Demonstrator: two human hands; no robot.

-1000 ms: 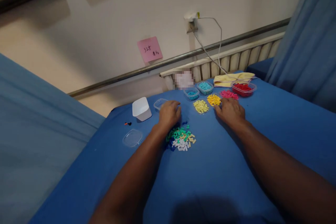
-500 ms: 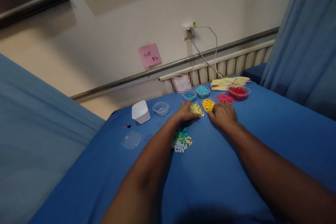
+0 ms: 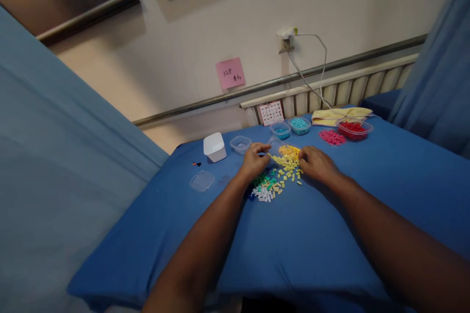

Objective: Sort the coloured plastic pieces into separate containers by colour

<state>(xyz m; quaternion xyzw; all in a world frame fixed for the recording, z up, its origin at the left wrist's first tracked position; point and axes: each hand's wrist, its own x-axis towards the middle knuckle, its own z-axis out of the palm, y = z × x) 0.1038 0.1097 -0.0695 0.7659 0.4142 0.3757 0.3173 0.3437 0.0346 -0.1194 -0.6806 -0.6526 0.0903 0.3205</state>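
My left hand (image 3: 255,161) is closed on the edge of a clear shallow plastic lid (image 3: 275,145), which is tilted up. My right hand (image 3: 316,162) pinches the rim of another clear shallow lid, tipped toward me, with orange-yellow bricks (image 3: 289,150) in it. Below the lids, small pale yellow bricks (image 3: 288,168) lie spilled on the blue cloth. They run into a pile of green bricks (image 3: 261,179) and white bricks (image 3: 265,194), with a few dark blue ones at its left edge. My left hand partly covers the green bricks.
Behind are tubs of blue bricks (image 3: 281,131) and turquoise bricks (image 3: 299,124). Pink bricks (image 3: 332,137), a tub of red bricks (image 3: 354,128) and a yellow cloth (image 3: 341,116) lie right. Left stand a white tub (image 3: 215,147), clear tub (image 3: 241,144) and clear lid (image 3: 201,181).
Both lids have been lifted and tilted toward me. The pale yellow bricks have slid out onto the cloth beside the green and white pile. The camera view has shifted left.
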